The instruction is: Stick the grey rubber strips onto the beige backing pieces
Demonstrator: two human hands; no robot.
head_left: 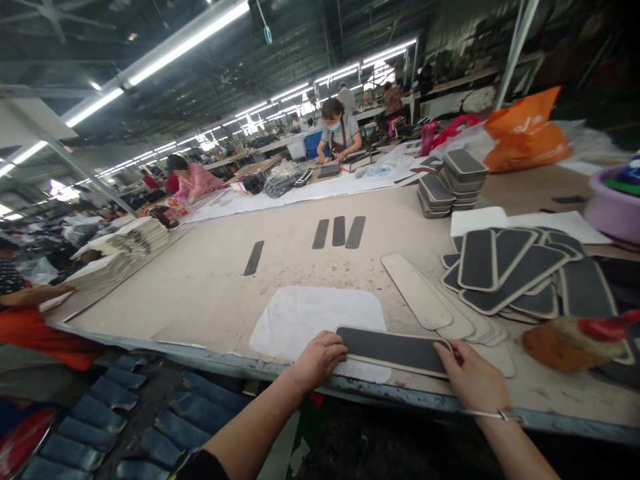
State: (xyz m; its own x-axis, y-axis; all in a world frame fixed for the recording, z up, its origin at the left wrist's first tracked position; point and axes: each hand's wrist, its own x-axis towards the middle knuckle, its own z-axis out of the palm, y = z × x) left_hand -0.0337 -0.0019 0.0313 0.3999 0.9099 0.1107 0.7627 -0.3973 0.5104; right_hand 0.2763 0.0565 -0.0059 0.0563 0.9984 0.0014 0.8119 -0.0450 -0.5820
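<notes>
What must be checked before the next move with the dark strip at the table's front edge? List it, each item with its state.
1. Left hand on the left end of the dark strip: ok.
2. Right hand on its right end: ok.
3. Strip wholly on the white cloth: not ok; its right half lies past the cloth.
4. Strip fully on the table: ok, though close to the front edge.
5. Hands gripping the strip or only pressing on it: cannot tell.
</notes>
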